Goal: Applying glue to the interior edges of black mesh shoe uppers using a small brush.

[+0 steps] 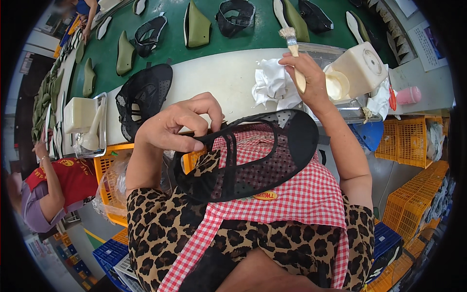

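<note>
My left hand (181,121) pinches the edge of a black mesh shoe upper (299,146), its fingers closed on the rim. The upper hangs tilted in front of my checked apron, its strapped opening facing up. My right hand (311,80) grips a wooden-handled brush (293,47), pale bristles pointing up and away from the upper. Close to that hand, a cut-open white plastic jug (362,68) tips in a clear tray, with creamy liquid (334,87) in its mouth. Beside it lies crumpled white cloth or paper (275,85). Another black upper (145,95) rests left on the white ledge (209,73).
Green shoe lasts (197,29) and black uppers (235,17) stand along the green belt (170,53). At left is a tray with a white container (80,116). A co-worker in a red apron (68,180) is at left. Orange crates (404,141) stack at right.
</note>
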`<action>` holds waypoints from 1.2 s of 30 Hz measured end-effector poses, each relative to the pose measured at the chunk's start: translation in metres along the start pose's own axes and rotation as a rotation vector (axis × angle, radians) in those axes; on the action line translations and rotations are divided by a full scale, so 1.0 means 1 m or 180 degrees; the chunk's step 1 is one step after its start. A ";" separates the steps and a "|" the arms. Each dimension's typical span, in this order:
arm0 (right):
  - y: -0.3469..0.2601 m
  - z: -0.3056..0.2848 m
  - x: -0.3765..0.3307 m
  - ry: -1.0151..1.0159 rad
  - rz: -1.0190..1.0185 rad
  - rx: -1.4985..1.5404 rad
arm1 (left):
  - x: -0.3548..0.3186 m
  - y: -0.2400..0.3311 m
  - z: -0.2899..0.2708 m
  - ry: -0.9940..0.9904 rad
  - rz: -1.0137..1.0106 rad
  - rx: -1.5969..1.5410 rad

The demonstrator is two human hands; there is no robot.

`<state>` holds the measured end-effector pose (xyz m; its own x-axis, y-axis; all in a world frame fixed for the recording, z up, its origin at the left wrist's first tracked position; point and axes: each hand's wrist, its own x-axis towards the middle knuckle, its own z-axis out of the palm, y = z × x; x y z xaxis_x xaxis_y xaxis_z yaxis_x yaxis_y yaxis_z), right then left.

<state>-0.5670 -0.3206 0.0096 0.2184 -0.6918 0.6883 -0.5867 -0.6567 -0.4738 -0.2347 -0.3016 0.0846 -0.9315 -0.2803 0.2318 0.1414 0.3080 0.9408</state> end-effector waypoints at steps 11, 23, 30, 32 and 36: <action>-0.029 -0.008 -0.003 0.0056 0.0598 0.0175 | 0.059 -0.023 0.051 0.1683 -0.1304 -0.2563; -0.069 -0.016 -0.008 0.0410 0.0698 0.0619 | 0.089 -0.054 0.062 0.1936 -0.0512 0.0676; -0.063 0.005 -0.016 0.0433 0.0937 0.0994 | 0.088 -0.085 0.045 0.1604 -0.0590 0.0275; -0.057 0.005 -0.016 0.0388 0.1074 0.1127 | 0.091 -0.076 0.037 0.1618 -0.1059 0.0646; -0.032 -0.017 -0.019 0.0589 0.1442 0.1950 | 0.090 -0.080 0.023 0.1512 -0.1573 0.1765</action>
<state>-0.5651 -0.2814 0.0211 -0.1045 -0.9060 0.4103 -0.0411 -0.4082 -0.9120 -0.3373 -0.3301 0.0245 -0.5880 -0.8085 0.0244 -0.5389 0.4140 0.7336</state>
